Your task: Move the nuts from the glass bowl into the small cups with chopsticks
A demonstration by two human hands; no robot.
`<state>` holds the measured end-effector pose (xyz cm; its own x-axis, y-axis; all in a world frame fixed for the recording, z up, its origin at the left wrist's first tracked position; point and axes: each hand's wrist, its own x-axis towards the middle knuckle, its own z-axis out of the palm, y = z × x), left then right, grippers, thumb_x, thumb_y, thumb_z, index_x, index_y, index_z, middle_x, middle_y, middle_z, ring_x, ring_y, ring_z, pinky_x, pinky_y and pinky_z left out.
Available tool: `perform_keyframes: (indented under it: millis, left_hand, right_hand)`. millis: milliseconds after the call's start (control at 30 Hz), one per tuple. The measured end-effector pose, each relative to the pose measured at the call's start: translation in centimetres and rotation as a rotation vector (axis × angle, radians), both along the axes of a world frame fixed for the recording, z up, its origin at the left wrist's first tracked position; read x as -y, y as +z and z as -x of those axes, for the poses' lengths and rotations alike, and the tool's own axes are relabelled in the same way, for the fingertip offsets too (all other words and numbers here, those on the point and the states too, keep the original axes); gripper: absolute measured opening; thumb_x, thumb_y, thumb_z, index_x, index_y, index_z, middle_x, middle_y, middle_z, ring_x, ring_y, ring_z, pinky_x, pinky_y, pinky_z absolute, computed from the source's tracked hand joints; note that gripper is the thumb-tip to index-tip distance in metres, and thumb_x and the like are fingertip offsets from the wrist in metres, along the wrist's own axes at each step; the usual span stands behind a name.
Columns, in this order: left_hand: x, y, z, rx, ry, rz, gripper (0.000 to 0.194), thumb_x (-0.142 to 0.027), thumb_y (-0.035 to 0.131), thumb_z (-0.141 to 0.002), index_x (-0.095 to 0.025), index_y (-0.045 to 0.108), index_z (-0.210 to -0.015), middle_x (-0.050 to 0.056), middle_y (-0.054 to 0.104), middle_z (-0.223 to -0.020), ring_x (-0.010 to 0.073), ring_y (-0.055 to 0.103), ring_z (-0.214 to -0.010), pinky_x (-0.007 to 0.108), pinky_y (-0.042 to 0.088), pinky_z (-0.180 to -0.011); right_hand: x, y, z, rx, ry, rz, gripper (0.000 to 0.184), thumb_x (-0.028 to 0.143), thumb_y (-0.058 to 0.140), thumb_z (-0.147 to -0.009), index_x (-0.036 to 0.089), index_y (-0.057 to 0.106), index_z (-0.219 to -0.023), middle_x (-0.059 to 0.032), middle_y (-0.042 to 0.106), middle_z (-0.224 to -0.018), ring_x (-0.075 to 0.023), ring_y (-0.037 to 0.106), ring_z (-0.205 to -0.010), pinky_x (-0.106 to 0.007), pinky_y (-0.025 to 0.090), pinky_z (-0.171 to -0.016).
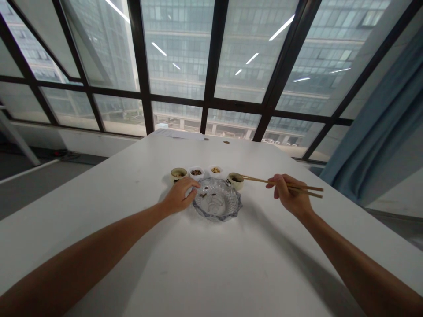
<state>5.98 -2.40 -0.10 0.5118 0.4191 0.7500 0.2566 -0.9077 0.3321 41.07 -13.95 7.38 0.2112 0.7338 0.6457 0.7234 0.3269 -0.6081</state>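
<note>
A clear cut-glass bowl [216, 213] stands on the white table with a few small dark pieces lying inside. At its left rim is my left hand [180, 196], thumb and fingers a little apart; whether they touch the glass I cannot tell. My right hand [292, 193] is closed around a pair of wooden chopsticks [256, 179]. Their tips reach the rim of a small cream cup [237, 186] with dark contents. Behind the bowl are a white dish of brown pieces [196, 172] and a white dish of yellowish pieces [216, 171]. Another cream cup [179, 173] stands beside my left hand.
The white table [211, 268] runs toward tall dark-framed windows [206, 99]. Sheets of paper [180, 134] lie at its far edge, near two small round spots. A blue curtain [373, 114] hangs at the right.
</note>
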Motion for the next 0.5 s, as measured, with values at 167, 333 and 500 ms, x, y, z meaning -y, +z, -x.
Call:
perform_keyframes:
  millis: [167,333,500]
  left_hand:
    - [-0.1,0.0,0.0,-0.002,0.006,-0.006,0.02,-0.026,0.047,-0.098,-0.02,0.066,-0.103,0.01,0.073,-0.101,0.023,0.067,-0.099,0.041,0.052,-0.095]
    - [-0.1,-0.1,0.0,0.002,0.01,-0.017,0.02,-0.026,0.048,-0.098,-0.019,0.065,-0.103,0.01,0.073,-0.101,0.0232,0.067,-0.099,0.041,0.052,-0.094]
    - [-0.2,-0.3,-0.1,0.011,0.005,-0.024,0.019,-0.026,0.048,-0.097,-0.019,0.065,-0.104,0.01,0.073,-0.101,0.0234,0.067,-0.099,0.041,0.053,-0.092]
  right_hand:
    - [0.8,-0.1,4.1,0.018,0.354,0.125,0.054,0.064,0.054,-0.096,0.017,0.073,-0.077,-0.0059,0.069,-0.06,-0.0133,0.056,-0.041,-0.024,0.043,-0.039]
    - [-0.7,-0.6,6.6,0.071,0.505,0.262,0.045,0.057,0.06,-0.095,0.019,0.073,-0.075,-0.002,0.062,-0.051,-0.0149,0.058,-0.044,-0.025,0.045,-0.043]
    - [-2.8,-1.4,6.6,0.002,0.506,0.277,0.052,0.064,0.056,-0.095,0.02,0.071,-0.071,-0.0046,0.067,-0.057,-0.0157,0.06,-0.045,-0.027,0.048,-0.043]
